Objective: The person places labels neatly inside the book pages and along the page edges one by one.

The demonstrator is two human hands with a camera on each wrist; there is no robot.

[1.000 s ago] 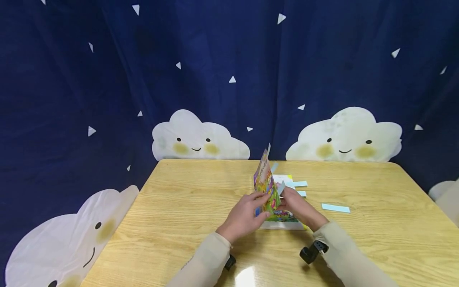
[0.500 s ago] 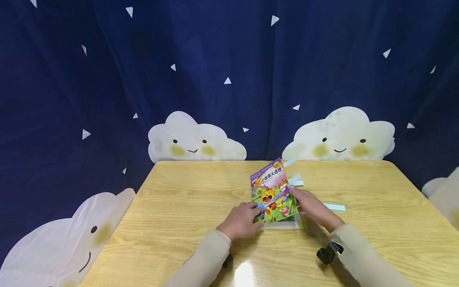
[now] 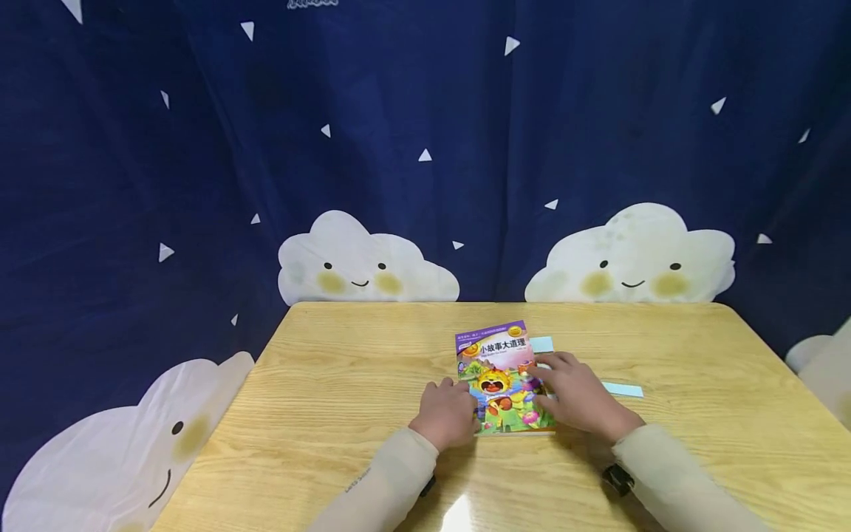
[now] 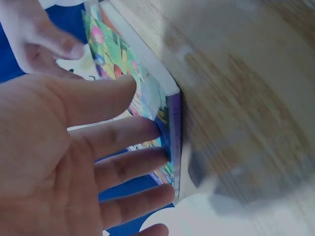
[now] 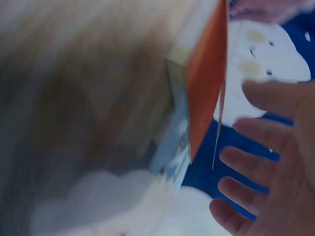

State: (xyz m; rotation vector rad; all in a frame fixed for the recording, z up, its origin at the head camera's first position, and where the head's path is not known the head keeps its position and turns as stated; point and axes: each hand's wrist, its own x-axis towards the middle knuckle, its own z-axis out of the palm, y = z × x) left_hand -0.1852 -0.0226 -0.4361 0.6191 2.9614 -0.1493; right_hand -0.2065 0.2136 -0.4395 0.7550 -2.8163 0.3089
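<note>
A picture book (image 3: 497,362) with a purple-topped, colourful cover lies on the table. My left hand (image 3: 447,415) is at its left side; in the left wrist view, straight fingertips (image 4: 143,130) touch or nearly touch the spine edge. At the right side my right hand (image 3: 577,391) has its fingers spread over the cover's edge. From the right wrist view, this hand (image 5: 283,157) looks apart from the book, and the cover (image 5: 209,78) stands a little raised, its orange inner side showing. Light-blue paper strips (image 5: 173,147) stick out from the pages; one strip (image 3: 541,344) shows beyond the right edge.
A loose light-blue strip (image 3: 623,389) lies on the wooden table (image 3: 352,362), to the right of my right hand. Behind the table hangs a dark blue curtain (image 3: 399,96) with white clouds and triangles.
The cover, upright a second ago, has swung down to the right over the pages. My right hand has come out from behind it and let go; my left fingers no longer grip the cover.
</note>
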